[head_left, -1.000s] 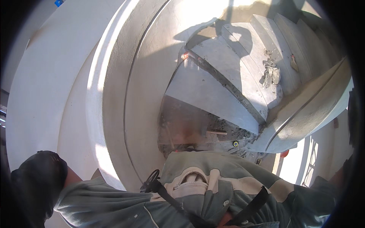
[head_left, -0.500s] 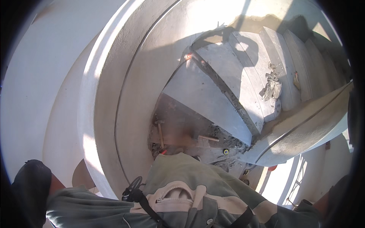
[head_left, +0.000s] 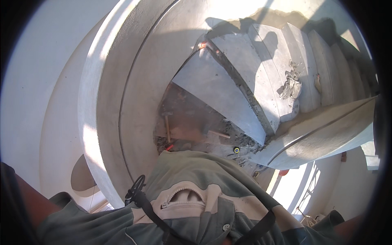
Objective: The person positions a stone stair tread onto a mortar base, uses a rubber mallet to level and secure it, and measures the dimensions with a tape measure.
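Observation:
Neither of my hands shows; only bare parts of my arms appear, the left arm at the lower left edge and the right arm at the lower right. Below my shirt front lies a wedge-shaped, rubble-strewn step of a curved stair. On it rest a hammer with a wooden handle, a second light wooden handle, a small red object and a round yellow-and-black object. What my hands hold or touch is hidden.
Smooth grey steps wind up to the right. A crumpled grey bag or cloth lies on them among debris. A curved wall bounds the left, and a low curved parapet the right. A small orange-red object sits at the inner far corner.
My view has shifted a little, so the stairs sit slightly higher and further left. Both arms have moved at the picture's edges. My shadow on the steps has changed shape.

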The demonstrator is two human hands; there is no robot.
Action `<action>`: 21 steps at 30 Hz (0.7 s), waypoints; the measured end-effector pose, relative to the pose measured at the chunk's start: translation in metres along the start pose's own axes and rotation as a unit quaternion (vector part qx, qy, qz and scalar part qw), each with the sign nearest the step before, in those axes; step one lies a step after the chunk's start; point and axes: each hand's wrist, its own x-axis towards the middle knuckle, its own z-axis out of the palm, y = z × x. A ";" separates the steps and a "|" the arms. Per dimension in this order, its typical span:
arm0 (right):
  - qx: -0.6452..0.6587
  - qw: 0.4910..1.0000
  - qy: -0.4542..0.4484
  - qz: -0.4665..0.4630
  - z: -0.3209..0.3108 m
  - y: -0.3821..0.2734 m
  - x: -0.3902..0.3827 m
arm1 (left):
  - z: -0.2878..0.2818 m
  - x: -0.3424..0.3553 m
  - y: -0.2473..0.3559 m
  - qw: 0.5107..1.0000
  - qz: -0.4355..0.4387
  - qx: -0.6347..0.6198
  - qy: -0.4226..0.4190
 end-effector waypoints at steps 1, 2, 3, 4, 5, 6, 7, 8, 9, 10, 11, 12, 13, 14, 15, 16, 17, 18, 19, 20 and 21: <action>0.001 1.000 -0.005 0.001 0.002 0.000 0.003 | 0.000 -0.004 -0.001 1.000 0.000 -0.002 0.000; -0.002 1.000 -0.006 -0.003 0.003 0.001 0.003 | 0.000 -0.008 -0.001 1.000 -0.003 -0.004 0.001; 0.001 1.000 -0.012 0.004 0.008 0.004 0.006 | -0.001 -0.012 -0.001 1.000 -0.005 -0.008 0.002; 0.008 1.000 -0.017 -0.008 0.009 0.003 0.005 | 0.001 -0.004 0.005 1.000 -0.010 -0.001 -0.008; 0.008 1.000 -0.020 -0.010 0.008 0.003 0.005 | 0.003 -0.005 0.006 1.000 -0.009 -0.004 -0.006; 0.009 1.000 -0.023 -0.012 0.009 0.001 0.005 | 0.003 -0.008 0.006 1.000 -0.011 -0.006 -0.006; 0.011 0.999 -0.025 -0.016 0.010 -0.001 0.007 | 0.003 -0.009 0.007 1.000 -0.012 -0.008 -0.008; 0.013 0.999 -0.029 -0.020 0.008 -0.004 0.006 | 0.002 -0.011 0.009 1.000 -0.014 -0.013 -0.006; 0.013 0.999 -0.032 -0.028 0.006 -0.009 0.007 | 0.001 -0.012 0.009 1.000 -0.013 -0.014 -0.007; 0.017 0.998 -0.034 -0.044 -0.002 -0.018 0.008 | 0.001 -0.014 0.010 1.000 -0.014 -0.018 -0.006; 0.020 0.997 -0.034 -0.060 -0.010 -0.025 0.010 | 0.001 -0.016 0.010 1.000 -0.015 -0.022 -0.005; 0.025 0.995 -0.029 -0.095 -0.028 -0.039 0.008 | 0.004 -0.015 0.008 0.999 -0.014 -0.032 -0.009; 0.025 0.988 -0.024 -0.150 -0.057 -0.062 0.003 | 0.005 -0.016 0.007 0.999 -0.012 -0.041 -0.010; 0.027 0.976 -0.019 -0.215 -0.087 -0.091 -0.001 | 0.004 -0.017 0.005 0.999 -0.011 -0.050 -0.010; 0.029 0.958 -0.008 -0.284 -0.119 -0.115 -0.007 | 0.003 -0.018 0.002 0.998 -0.010 -0.056 -0.009; 0.031 0.932 0.005 -0.360 -0.153 -0.140 -0.020 | 0.004 -0.017 0.001 0.998 -0.005 -0.067 -0.012; 0.042 0.895 0.028 -0.444 -0.185 -0.156 -0.033 | 0.005 -0.012 0.000 0.997 -0.009 -0.068 -0.025; 0.060 0.849 0.069 -0.521 -0.218 -0.165 -0.046 | 0.006 -0.006 -0.002 0.997 -0.008 -0.069 -0.040; 0.083 0.800 0.121 -0.581 -0.249 -0.162 -0.050 | 0.006 -0.001 -0.002 0.996 -0.015 -0.065 -0.055; 0.074 0.786 0.202 -0.580 -0.274 -0.185 -0.072 | -0.001 0.002 -0.012 0.994 0.020 -0.102 -0.045; 0.090 0.780 0.307 -0.538 -0.286 -0.172 -0.074 | -0.004 -0.006 -0.037 0.988 0.040 -0.145 -0.040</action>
